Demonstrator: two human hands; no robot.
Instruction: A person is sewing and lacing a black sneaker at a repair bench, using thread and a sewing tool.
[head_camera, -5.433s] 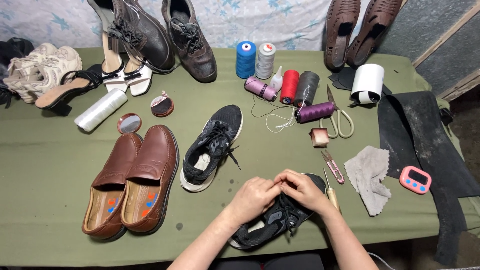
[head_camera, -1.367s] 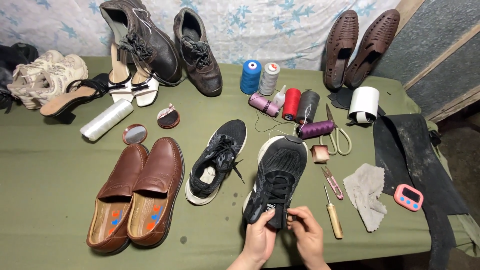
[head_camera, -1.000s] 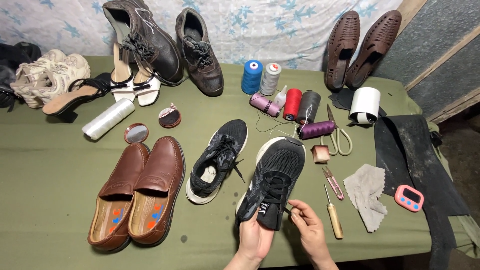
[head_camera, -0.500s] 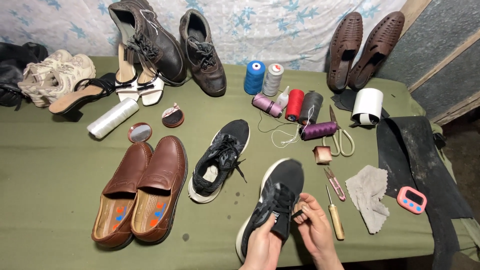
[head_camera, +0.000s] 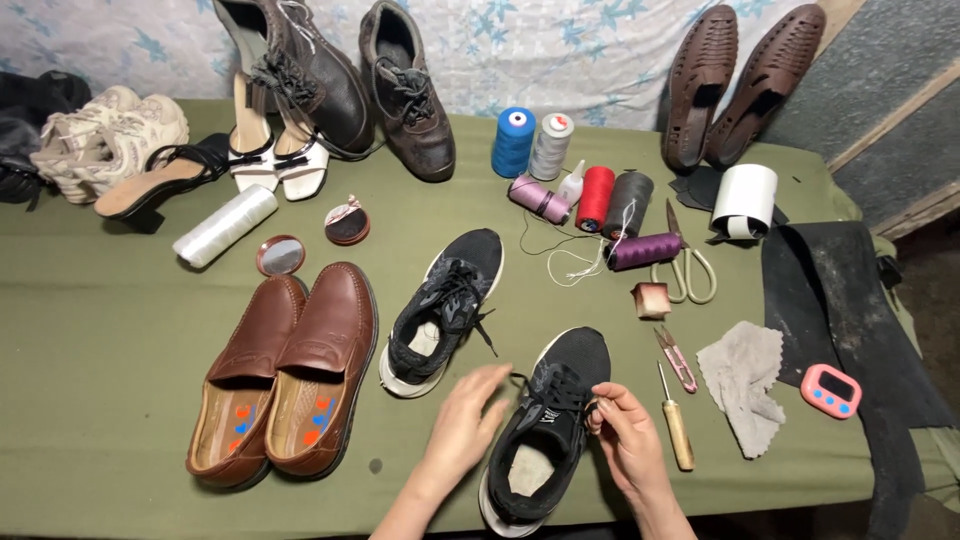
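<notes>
Lacing step: your right hand (head_camera: 628, 440) pinches the black sneaker (head_camera: 545, 440) lace, left hand (head_camera: 465, 425) open alongside; next needs a steadying grip.

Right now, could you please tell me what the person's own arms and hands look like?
Both hands, left hand and right hand, are bare: no gloves, rings or watch show. The forearms are bare too, with no sleeves in view. Fingernails look short and unpainted.

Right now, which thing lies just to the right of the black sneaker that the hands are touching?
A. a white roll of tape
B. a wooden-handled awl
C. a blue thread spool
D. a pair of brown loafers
B: the wooden-handled awl lies on the green cloth just right of the black sneaker, next to the right hand.
</notes>
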